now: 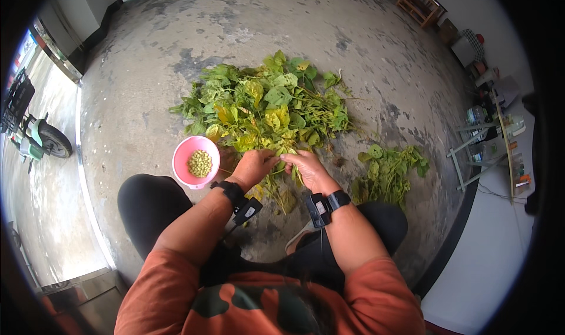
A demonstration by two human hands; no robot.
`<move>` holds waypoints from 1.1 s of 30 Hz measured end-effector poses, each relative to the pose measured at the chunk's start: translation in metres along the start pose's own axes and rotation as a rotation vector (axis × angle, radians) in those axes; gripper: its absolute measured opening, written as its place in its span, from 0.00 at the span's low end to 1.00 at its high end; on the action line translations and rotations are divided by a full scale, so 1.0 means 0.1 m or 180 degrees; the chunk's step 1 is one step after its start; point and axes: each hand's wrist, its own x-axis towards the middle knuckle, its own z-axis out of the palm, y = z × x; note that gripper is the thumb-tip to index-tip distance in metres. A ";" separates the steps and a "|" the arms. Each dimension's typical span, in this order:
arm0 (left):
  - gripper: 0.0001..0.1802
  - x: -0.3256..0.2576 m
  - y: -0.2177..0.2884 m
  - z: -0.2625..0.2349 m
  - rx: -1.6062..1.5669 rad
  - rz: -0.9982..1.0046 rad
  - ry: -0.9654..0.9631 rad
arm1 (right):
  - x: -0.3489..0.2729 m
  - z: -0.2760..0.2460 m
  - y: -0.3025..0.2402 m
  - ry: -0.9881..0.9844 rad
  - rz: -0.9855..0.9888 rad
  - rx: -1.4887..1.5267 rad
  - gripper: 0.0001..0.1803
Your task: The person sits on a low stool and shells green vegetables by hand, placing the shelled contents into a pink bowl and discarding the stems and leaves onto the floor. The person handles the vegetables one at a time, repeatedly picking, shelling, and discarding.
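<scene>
My left hand [254, 165] and my right hand [309, 169] meet in front of my knees, thumbs and fingertips pinched almost together. Between them is part of a yellow-green bean plant [296, 175]; any single pod at the fingertips is too small to make out. Just beyond lies a wide heap of leafy bean plants [276, 97], with green and yellowing leaves. Left of my left hand, a pink bowl [179, 163] stands on the floor with several pale green shelled beans [200, 164] in it.
A smaller pile of plants [388, 173] lies by my right knee on the stained concrete floor [141, 94]. A cluttered folding table [500, 141] stands along the right wall. A wooden stool [419, 4] is far right. Outside the left doorway stands a two-wheeler [44, 136].
</scene>
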 end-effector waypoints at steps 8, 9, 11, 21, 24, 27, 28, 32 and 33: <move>0.12 0.01 0.05 -0.05 0.0279 0.0310 -0.0238 | -0.04 0.00 -0.04 -0.0136 -0.0115 -0.0227 0.10; 0.12 0.01 0.06 -0.04 0.0256 0.0355 -0.0260 | -0.03 0.00 -0.04 -0.0081 -0.0095 -0.0298 0.10; 0.12 0.00 0.06 -0.03 0.0232 0.0445 -0.0299 | -0.01 -0.01 -0.02 -0.0013 -0.0094 -0.0429 0.10; 0.16 0.03 0.09 -0.02 -0.0387 -0.0179 -0.0752 | 0.07 -0.02 0.06 0.0010 0.0015 -0.0131 0.10; 0.19 0.06 0.10 -0.06 -0.1180 -0.0667 -0.0953 | 0.07 -0.06 0.02 -0.0259 -0.0021 0.0129 0.10; 0.18 0.08 0.07 -0.12 -0.2616 -0.1190 -0.1287 | 0.05 -0.08 -0.02 -0.0362 0.0009 0.0389 0.10; 0.18 0.08 0.06 -0.13 -0.2712 -0.1091 -0.1403 | 0.04 -0.09 -0.03 -0.0391 0.0035 0.0427 0.10; 0.17 0.10 0.01 -0.13 -0.3443 -0.1243 -0.1575 | 0.06 -0.08 -0.04 -0.0437 0.0064 0.0791 0.10; 0.17 0.11 0.01 -0.12 -0.3597 -0.1246 -0.1590 | 0.07 -0.08 -0.04 -0.0474 0.0028 0.0825 0.10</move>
